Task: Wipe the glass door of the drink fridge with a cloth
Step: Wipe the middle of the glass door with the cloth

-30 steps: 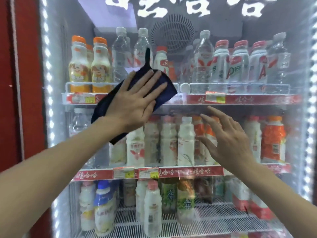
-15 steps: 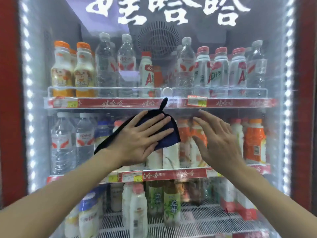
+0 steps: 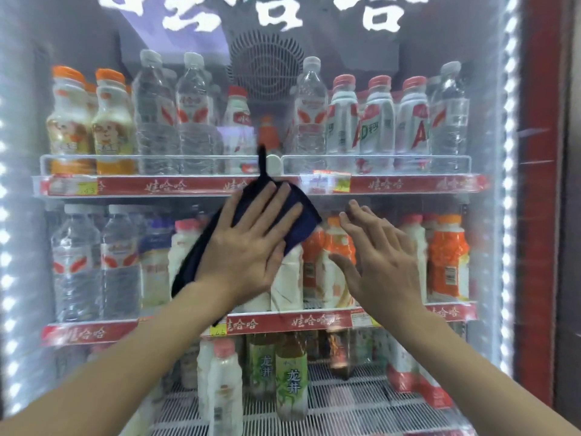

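The fridge's glass door [image 3: 371,45] fills the view, with lit shelves of bottles behind it. My left hand [image 3: 248,243] lies flat, fingers spread, pressing a dark blue cloth [image 3: 301,221] against the glass at mid-height, just under the upper shelf rail. The cloth's loop tag points up past that rail, and its lower end hangs down left of my wrist. My right hand [image 3: 380,262] is beside it on the right, fingers apart, holding nothing, close to or on the glass.
LED strips [image 3: 509,152] run down both door edges. A red frame [image 3: 540,215] borders the right side. Red shelf rails [image 3: 408,184] carry price tags. Water, milk and orange drink bottles stand behind the glass.
My left hand swept the cloth down from the upper-left of the glass to mid-height, then slid it rightward and slightly up. My right hand stayed alongside it.
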Available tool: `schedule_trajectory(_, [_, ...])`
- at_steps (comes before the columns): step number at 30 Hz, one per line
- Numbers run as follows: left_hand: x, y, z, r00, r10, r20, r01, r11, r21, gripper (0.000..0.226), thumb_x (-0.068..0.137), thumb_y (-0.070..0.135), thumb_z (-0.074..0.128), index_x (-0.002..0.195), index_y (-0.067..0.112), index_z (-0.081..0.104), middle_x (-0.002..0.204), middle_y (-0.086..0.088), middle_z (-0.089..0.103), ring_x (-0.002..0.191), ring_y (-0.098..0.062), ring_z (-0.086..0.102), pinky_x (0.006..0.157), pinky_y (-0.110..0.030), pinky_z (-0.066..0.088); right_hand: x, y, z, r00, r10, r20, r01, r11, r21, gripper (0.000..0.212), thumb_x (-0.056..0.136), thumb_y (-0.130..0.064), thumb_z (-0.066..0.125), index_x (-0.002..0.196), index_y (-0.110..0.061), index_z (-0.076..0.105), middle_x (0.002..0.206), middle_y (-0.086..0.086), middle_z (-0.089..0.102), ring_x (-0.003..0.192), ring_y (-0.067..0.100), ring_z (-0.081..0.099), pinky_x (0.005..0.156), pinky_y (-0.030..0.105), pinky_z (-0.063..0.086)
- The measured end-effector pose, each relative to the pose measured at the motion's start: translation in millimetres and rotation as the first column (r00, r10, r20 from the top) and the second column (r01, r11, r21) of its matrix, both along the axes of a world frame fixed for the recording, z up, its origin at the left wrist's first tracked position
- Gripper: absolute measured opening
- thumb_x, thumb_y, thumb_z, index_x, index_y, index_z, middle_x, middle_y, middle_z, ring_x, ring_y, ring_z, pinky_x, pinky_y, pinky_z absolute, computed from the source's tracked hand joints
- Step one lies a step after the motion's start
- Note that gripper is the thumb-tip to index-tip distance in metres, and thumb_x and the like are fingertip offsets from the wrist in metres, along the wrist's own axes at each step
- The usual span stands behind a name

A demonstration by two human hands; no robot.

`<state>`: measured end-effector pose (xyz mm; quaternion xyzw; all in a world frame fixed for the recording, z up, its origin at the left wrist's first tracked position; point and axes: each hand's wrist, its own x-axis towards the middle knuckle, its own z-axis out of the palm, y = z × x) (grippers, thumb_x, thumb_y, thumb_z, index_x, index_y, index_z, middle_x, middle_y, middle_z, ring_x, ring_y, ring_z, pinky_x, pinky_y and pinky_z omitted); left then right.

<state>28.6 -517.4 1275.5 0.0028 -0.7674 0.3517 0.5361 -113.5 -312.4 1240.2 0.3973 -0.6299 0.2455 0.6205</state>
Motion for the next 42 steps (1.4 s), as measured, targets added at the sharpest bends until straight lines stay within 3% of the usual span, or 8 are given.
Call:
schedule_trajectory(6, [3.5, -5.5, -3.1, 0.977, -0.015, 0.212, 0.055, 0.981, -0.186, 0.055, 0.107, 0.037, 0.032, 0.160, 0.024, 0.027, 0.168, -0.004, 0.021, 0.156, -0.022, 0.018, 0.125, -0.055, 0.015, 2.0, 17.8, 7.9, 0.998, 0.064, -0.023, -0.063, 0.998, 0.011, 0.053, 0.095, -0.033, 0.072, 0.140, -0.009, 0.059, 0.151, 0.007, 0.053, 0.131, 0.023, 0.054, 0.112, 0.037, 0.036])
schedule_trajectory(11, [-4.2, -0.9, 76.2, 0.998, 0.015, 0.058, -0.010, 0.996, -0.093, 0.056, 0.107, 0.034, 0.028, 0.161, 0.021, 0.025, 0.169, -0.009, 0.017, 0.157, -0.025, 0.014, 0.123, -0.059, 0.017, -18.9, 50.1, 6.0, 0.993, -0.103, 0.054, 0.105, 0.994, -0.030, 0.063, 0.099, -0.055, 0.052, 0.141, -0.008, 0.057, 0.151, 0.009, 0.052, 0.128, 0.029, 0.055, 0.109, 0.042, 0.041])
schedule_trajectory(16, [-19.4, 14.6, 41.7, 1.000, -0.009, -0.004, 0.009, 1.000, -0.023, 0.059, 0.107, 0.035, 0.027, 0.162, 0.019, 0.019, 0.170, -0.010, 0.009, 0.158, -0.027, 0.007, 0.124, -0.060, 0.012, -27.7, 51.3, 4.4, 0.992, -0.124, 0.002, 0.124, 0.992, -0.009, 0.062, 0.098, -0.056, 0.050, 0.137, -0.009, 0.060, 0.149, 0.008, 0.055, 0.125, 0.029, 0.060, 0.102, 0.043, 0.048])
schedule_trajectory(24, [-25.3, 26.0, 9.2, 0.970, -0.020, 0.244, 0.073, 0.975, -0.210, 0.056, 0.107, 0.037, 0.032, 0.161, 0.025, 0.023, 0.170, -0.003, 0.016, 0.157, -0.022, 0.014, 0.126, -0.055, 0.014, -37.5, 78.0, 13.3, 0.999, -0.043, 0.004, 0.042, 0.995, 0.092, 0.053, 0.098, -0.038, 0.065, 0.142, -0.009, 0.056, 0.152, 0.007, 0.051, 0.131, 0.027, 0.055, 0.110, 0.045, 0.045])
schedule_trajectory(29, [-38.5, 41.2, 77.1, 0.996, 0.013, 0.085, -0.004, 0.994, -0.112, 0.056, 0.106, 0.034, 0.026, 0.161, 0.022, 0.025, 0.169, -0.007, 0.016, 0.157, -0.025, 0.014, 0.123, -0.059, 0.017, -68.8, 109.4, 13.8, 0.994, -0.109, -0.009, 0.110, 0.987, 0.117, 0.061, 0.095, -0.045, 0.068, 0.143, -0.010, 0.056, 0.155, 0.008, 0.048, 0.129, 0.029, 0.054, 0.107, 0.046, 0.044])
schedule_trajectory(33, [-59.1, 62.4, 42.2, 1.000, -0.004, -0.030, 0.003, 1.000, -0.023, 0.059, 0.104, 0.033, 0.031, 0.161, 0.018, 0.025, 0.169, -0.011, 0.015, 0.157, -0.027, 0.011, 0.124, -0.060, 0.015, -77.0, 105.7, 8.8, 0.994, -0.089, -0.059, 0.094, 0.990, 0.103, 0.060, 0.097, -0.049, 0.055, 0.143, -0.010, 0.056, 0.155, 0.008, 0.048, 0.133, 0.024, 0.049, 0.109, 0.041, 0.040])
schedule_trajectory(38, [-76.1, 89.4, -29.5, 0.992, -0.036, 0.124, 0.048, 0.995, -0.090, 0.060, 0.103, 0.036, 0.037, 0.160, 0.020, 0.027, 0.169, -0.008, 0.019, 0.157, -0.025, 0.016, 0.125, -0.058, 0.016, -73.3, 104.3, 4.8, 0.998, -0.047, -0.031, 0.050, 0.993, 0.106, 0.057, 0.098, -0.041, 0.064, 0.144, -0.008, 0.055, 0.157, 0.009, 0.045, 0.136, 0.028, 0.050, 0.112, 0.040, 0.034])
schedule_trajectory(42, [-69.4, 80.0, 0.4, 0.969, -0.006, 0.248, 0.054, 0.981, -0.188, 0.058, 0.105, 0.039, 0.031, 0.161, 0.024, 0.024, 0.169, -0.004, 0.018, 0.157, -0.022, 0.015, 0.125, -0.055, 0.015, -73.2, 126.9, 11.5, 0.998, -0.061, -0.019, 0.063, 0.991, 0.118, 0.065, 0.093, -0.042, 0.066, 0.146, -0.006, 0.052, 0.155, 0.010, 0.046, 0.133, 0.026, 0.048, 0.110, 0.041, 0.038])
